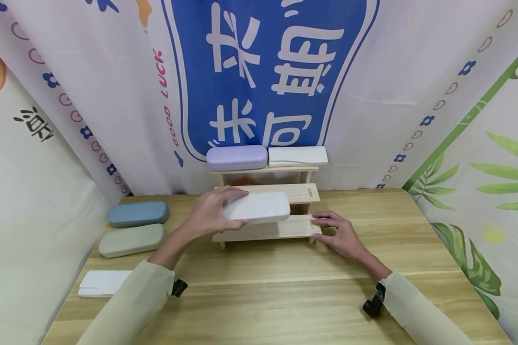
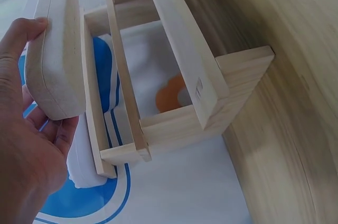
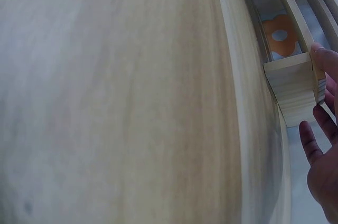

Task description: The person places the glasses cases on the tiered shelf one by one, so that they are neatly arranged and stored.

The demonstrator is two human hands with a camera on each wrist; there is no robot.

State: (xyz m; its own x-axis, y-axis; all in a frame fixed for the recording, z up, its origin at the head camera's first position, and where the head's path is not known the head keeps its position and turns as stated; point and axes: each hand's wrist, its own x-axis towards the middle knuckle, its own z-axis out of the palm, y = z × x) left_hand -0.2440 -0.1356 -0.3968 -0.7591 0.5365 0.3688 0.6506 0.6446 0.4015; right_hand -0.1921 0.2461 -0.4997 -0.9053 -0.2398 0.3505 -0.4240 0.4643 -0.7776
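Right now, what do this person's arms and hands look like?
The left hand and right hand are ungloved. The left sleeve and right sleeve are pale cream and long. A small black left wrist device and a black right wrist device show beside them.

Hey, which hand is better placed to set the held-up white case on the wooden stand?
Probably the left hand: it grips the white case near the wooden stand, while the right hand pinches the stand's end.
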